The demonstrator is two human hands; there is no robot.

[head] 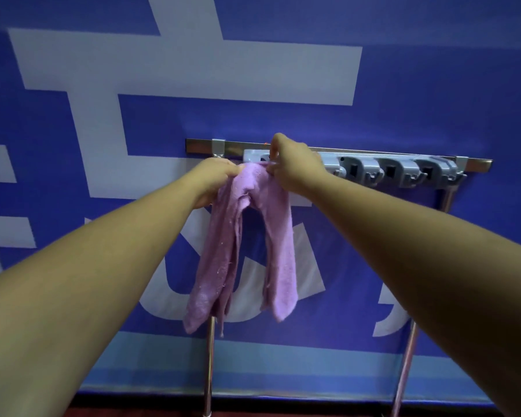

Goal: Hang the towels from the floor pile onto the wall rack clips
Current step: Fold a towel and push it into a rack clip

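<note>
The left hand [214, 176] is clenched on the bunched top edge of a lilac terry towel [247, 236], and the right hand [292, 167] pinches that edge at the leftmost clip of the grey plastic clip rack [388, 170]. Two tails hang toward 6 o'clock. Clipping is judged in hand; next, the fold must be pressed into the clip. Bare clips are seen at 3 o'clock; the chrome rail [475, 165] ends at 9 o'clock.

Deep blue fabric wall banner [433, 85] printed with large pale grey block shapes [193, 70]. A light blue band [298, 365] runs along its lower edge. Two polished metal upright tubes [208, 371] stand before it. Dark reddish floor strip [133, 413] lies below.
</note>
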